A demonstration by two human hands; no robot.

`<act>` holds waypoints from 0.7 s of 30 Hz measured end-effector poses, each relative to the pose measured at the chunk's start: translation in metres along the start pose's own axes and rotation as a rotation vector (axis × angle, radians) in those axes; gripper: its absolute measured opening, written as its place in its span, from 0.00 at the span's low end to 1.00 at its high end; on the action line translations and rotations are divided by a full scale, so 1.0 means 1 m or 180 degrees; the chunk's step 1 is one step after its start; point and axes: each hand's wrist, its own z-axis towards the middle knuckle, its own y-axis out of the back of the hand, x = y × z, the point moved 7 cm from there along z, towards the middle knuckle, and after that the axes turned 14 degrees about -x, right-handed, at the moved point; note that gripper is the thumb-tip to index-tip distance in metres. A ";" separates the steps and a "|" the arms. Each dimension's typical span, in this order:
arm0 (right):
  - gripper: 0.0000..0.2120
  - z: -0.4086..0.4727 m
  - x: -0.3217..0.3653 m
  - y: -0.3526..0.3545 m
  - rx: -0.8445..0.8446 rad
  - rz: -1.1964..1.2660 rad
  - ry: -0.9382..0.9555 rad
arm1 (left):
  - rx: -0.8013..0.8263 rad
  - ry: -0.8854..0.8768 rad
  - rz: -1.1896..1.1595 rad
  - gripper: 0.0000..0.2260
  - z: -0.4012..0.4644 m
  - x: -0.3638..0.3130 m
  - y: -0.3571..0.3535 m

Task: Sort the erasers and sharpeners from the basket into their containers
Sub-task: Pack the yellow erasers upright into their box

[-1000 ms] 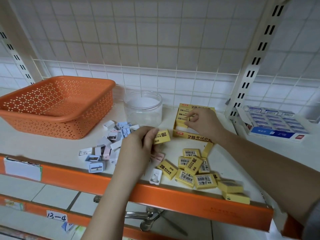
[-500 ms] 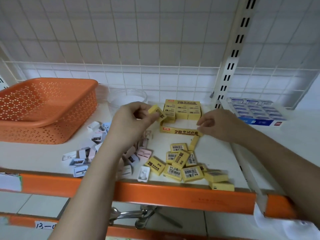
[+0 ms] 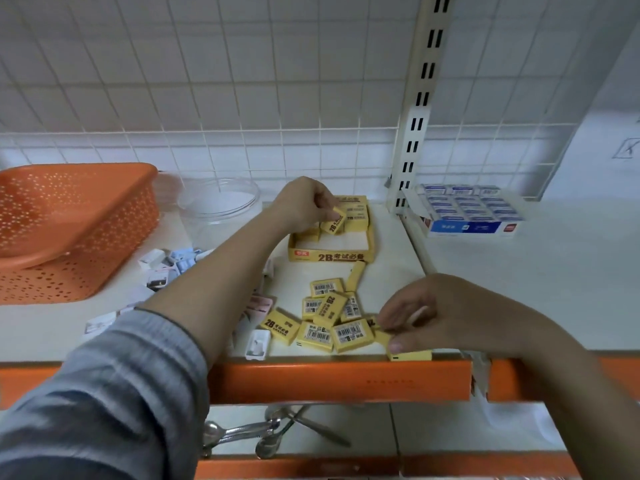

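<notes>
Both hands at work on yellow erasers, shelf top.

Left hand (image 3: 304, 202) reaches over the yellow display box (image 3: 330, 255), fingers pinching one yellow eraser (image 3: 333, 220) held tilted just above the packed back row. Right hand (image 3: 446, 315) low at the shelf's front edge, curled fingertips and thumb on an eraser at the right end of the loose eraser pile (image 3: 329, 315); grip partly blurred. Sharpeners (image 3: 166, 268) scattered left of the forearm, near the orange basket (image 3: 69, 230). Clear jar (image 3: 220, 211) stands between basket and box.
</notes>
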 end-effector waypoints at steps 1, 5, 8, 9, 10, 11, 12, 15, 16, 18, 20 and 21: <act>0.12 -0.001 -0.001 -0.001 -0.0005 -0.0010 0.0029 | 0.0064 -0.0038 0.0084 0.08 0.002 0.000 -0.004; 0.12 -0.002 -0.003 -0.003 -0.0044 0.0017 0.0049 | 0.0299 -0.0190 0.0275 0.11 0.005 0.000 -0.015; 0.12 -0.003 -0.004 -0.004 -0.0056 0.0053 0.0054 | 0.0496 -0.0196 0.0318 0.11 0.005 0.004 -0.022; 0.12 -0.003 -0.005 -0.004 -0.0068 0.0064 0.0053 | 0.0530 -0.0192 0.0314 0.10 0.006 0.006 -0.024; 0.11 -0.004 -0.005 -0.004 -0.0083 0.0077 0.0054 | 0.0537 -0.0196 0.0316 0.10 0.006 0.007 -0.026; 0.11 -0.004 -0.005 -0.004 -0.0112 0.0098 0.0062 | 0.0516 -0.0224 0.0335 0.10 0.006 0.008 -0.028; 0.11 -0.005 -0.005 -0.005 -0.0154 0.0131 0.0065 | 0.0461 -0.0275 0.0365 0.10 0.006 0.008 -0.029; 0.12 -0.007 -0.006 -0.003 -0.0346 0.0168 0.0069 | 0.0158 -0.0392 0.0358 0.09 0.006 0.010 -0.027; 0.12 -0.007 -0.006 -0.001 -0.0427 0.0164 0.0065 | 0.0089 -0.0393 0.0333 0.09 0.006 0.011 -0.025; 0.12 -0.008 -0.007 0.004 -0.0622 0.0194 0.0041 | 0.0040 -0.0392 0.0349 0.10 0.006 0.011 -0.023; 0.11 -0.009 -0.008 0.010 -0.0841 0.0283 0.0002 | 0.0040 -0.0395 0.0447 0.10 0.007 0.011 -0.020; 0.11 -0.010 -0.008 0.013 -0.0960 0.0378 -0.0017 | 0.0065 -0.0396 0.0498 0.11 0.007 0.011 -0.019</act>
